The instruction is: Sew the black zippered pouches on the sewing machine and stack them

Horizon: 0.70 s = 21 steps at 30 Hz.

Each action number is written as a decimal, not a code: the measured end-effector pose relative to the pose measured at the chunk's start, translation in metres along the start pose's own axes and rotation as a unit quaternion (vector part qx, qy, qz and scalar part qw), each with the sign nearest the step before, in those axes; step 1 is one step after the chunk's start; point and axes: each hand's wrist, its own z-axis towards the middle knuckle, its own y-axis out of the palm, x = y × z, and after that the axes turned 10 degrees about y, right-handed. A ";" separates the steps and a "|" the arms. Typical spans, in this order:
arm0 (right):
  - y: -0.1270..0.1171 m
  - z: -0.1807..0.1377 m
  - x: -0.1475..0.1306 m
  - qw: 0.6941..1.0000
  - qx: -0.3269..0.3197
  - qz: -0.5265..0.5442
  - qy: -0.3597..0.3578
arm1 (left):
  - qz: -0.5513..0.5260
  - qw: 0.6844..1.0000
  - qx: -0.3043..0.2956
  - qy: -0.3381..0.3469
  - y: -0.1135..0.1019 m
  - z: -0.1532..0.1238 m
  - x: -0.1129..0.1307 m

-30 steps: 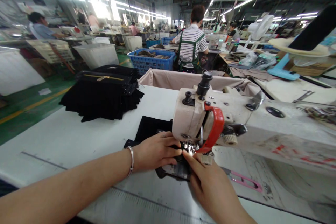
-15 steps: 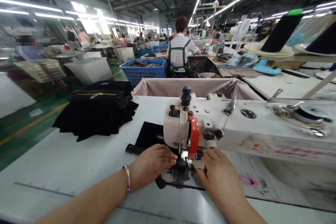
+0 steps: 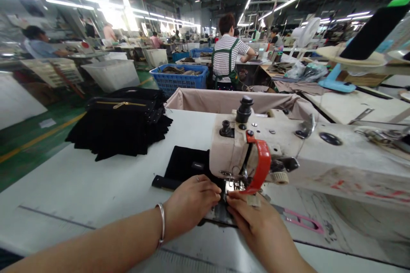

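A black fabric piece (image 3: pixel 184 160) with a small label (image 3: pixel 197 165) lies on the white table, partly under the head of a sewing machine (image 3: pixel 221 153). My left hand (image 3: pixel 195 198), with a bangle at the wrist, has its fingers closed on the near edge of this fabric, left of the needle area. Close by on the right, my right hand (image 3: pixel 253 213) pinches the fabric edge at the presser foot (image 3: pixel 231 185), just below the red guard (image 3: pixel 261 166). The fingertips of both hands nearly meet. What lies under them is partly hidden.
Black pieces with a gold zipper (image 3: pixel 123 103) are stacked at the table's left. A pink-handled tool (image 3: pixel 304 221) lies right of my right hand. Beyond the machine are a fabric-lined bin (image 3: pixel 198 100), a blue basket (image 3: pixel 179 80) and a co-worker (image 3: pixel 226 55) facing away.
My right hand has shifted left, closing its fingers at the presser foot beside my left hand. More of the label and the pink-handled tool show. The camera view has turned slightly left.
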 end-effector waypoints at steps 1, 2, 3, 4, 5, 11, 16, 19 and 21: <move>0.000 -0.001 0.001 1.000 0.003 -0.002 0.000 | -0.002 1.000 0.001 0.000 0.000 0.000 0.000; 0.001 -0.002 0.001 1.000 0.004 -0.006 0.004 | -0.006 1.000 0.002 -0.003 0.000 0.001 0.000; 0.001 -0.003 0.002 1.000 0.005 -0.010 0.007 | -0.010 1.000 0.001 -0.008 -0.001 0.002 0.000; 0.001 -0.003 0.003 1.000 0.006 -0.016 0.010 | -0.012 1.000 -0.002 -0.013 -0.001 0.003 0.000; 0.002 -0.003 0.004 1.000 0.009 -0.024 0.011 | -0.010 1.000 -0.009 -0.018 -0.002 0.004 0.000; 0.009 0.003 0.009 0.996 0.022 -0.080 0.033 | 0.013 0.999 -0.013 -0.037 -0.001 0.015 -0.006; 0.013 0.005 0.012 0.994 0.034 -0.083 0.054 | 0.036 0.999 0.026 -0.029 -0.002 0.021 -0.009; 0.013 0.006 0.014 0.995 0.028 -0.084 0.038 | 0.052 0.998 0.012 -0.032 -0.003 0.021 -0.010; 0.013 0.007 0.016 0.996 0.026 -0.084 0.029 | 0.049 0.998 0.012 -0.027 -0.004 0.022 -0.011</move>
